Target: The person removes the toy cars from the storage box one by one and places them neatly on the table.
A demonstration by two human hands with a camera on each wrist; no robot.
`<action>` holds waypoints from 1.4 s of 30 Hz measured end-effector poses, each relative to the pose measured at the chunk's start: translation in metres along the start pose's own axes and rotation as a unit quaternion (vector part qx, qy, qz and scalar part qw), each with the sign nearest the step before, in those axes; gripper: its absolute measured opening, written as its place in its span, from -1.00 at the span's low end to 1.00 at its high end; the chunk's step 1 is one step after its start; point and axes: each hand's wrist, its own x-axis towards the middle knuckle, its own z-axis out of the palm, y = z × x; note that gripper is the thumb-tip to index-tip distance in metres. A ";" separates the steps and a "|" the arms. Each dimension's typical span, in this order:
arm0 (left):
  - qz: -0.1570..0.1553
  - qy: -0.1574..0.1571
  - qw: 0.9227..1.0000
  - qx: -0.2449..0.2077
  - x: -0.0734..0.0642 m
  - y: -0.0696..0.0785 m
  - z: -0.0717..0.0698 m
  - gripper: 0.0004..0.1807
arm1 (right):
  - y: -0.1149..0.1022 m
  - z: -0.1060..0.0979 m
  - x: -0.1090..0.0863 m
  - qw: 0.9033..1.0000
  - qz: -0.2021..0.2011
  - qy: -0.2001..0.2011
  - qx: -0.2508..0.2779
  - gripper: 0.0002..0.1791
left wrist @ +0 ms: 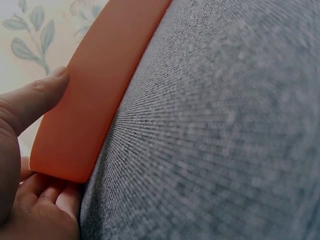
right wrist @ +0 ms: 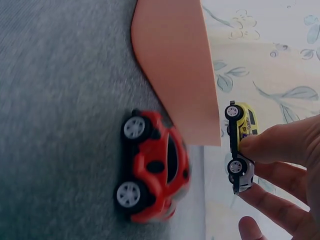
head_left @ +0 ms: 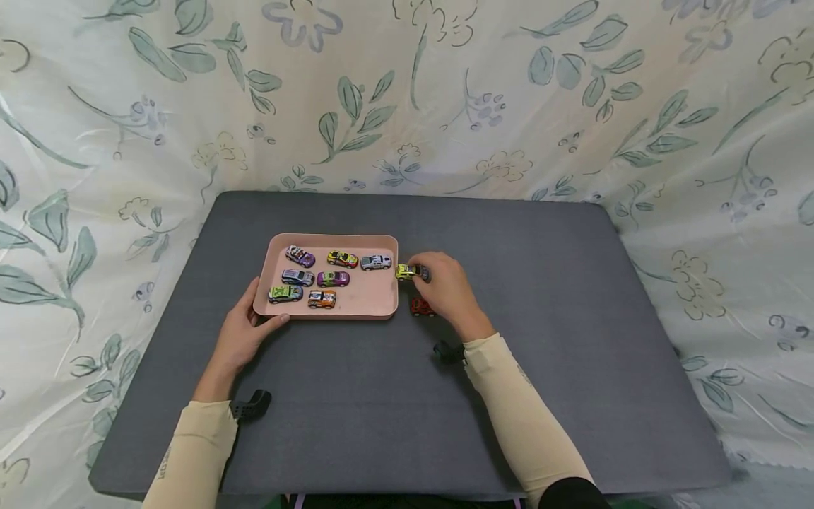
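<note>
Between the thumb and fingers of my right hand [head_left: 450, 288] is a yellow and black toy car [head_left: 407, 272], held at the right rim of a pink tray [head_left: 369, 304]. The right wrist view shows this car [right wrist: 243, 145] raised higher than the tray wall [right wrist: 182, 75]. Just below that hand, a red toy car [head_left: 421, 307] with black spots stands on the table beside the tray. My left hand [head_left: 244, 331] grips the tray's front left corner. Its thumb [left wrist: 42, 97] lies along the front wall, with the other fingers around the end.
Several toy cars stand in the tray, among them a silver one [head_left: 376, 262], a purple and green one [head_left: 333, 278] and an orange and white one [head_left: 321, 299]. Beneath everything is a dark grey table [head_left: 356, 403]; a floral curtain [head_left: 407, 127] hangs behind.
</note>
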 end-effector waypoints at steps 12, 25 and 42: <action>0.000 0.004 1.000 0.005 0.000 -0.001 0.001 0.16 | 0.019 0.002 -0.007 0.999 0.040 -0.016 0.003 -0.72; -0.005 0.003 1.000 0.002 0.000 -0.003 0.002 0.17 | 0.031 0.012 -0.011 0.996 0.076 -0.046 0.003 -0.73; 0.003 0.004 1.000 -0.002 0.001 -0.002 0.002 0.17 | 0.033 0.014 -0.008 0.996 0.074 -0.043 0.007 -0.73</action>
